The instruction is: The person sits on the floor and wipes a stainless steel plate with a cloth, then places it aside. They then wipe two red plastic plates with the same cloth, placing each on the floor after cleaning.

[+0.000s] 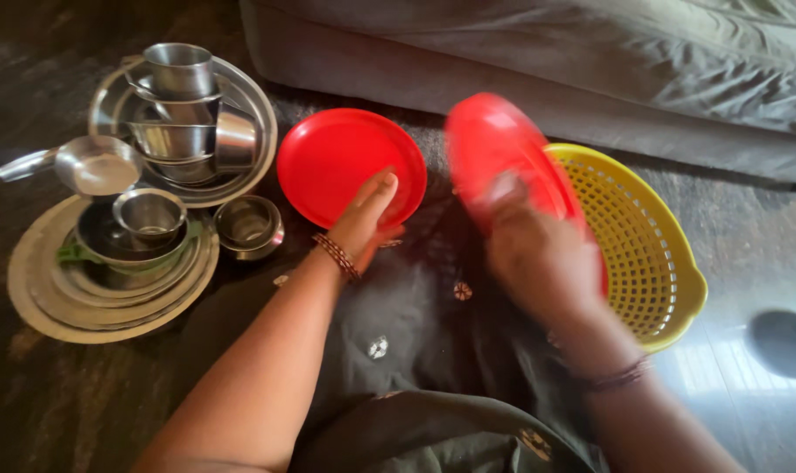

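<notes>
Step in hand, by judgement: moving red plates at the yellow basket (669, 263). Right hand (538, 258), fingers closed on a blurred red plate (494, 149), held tilted on edge just above the basket rim, face toward the left. Left hand (367, 215), fingers extended, resting flat on a second red plate (341, 162) lying level on the floor. Round plates, no long axis. Next move likely calls for a steady grip.

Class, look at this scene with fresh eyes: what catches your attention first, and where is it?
Two bright red plates stand out: one flat plate under the left hand, one blurred plate in the right hand beside a yellow basket. Stacked steel dishes sit at far left.
</notes>
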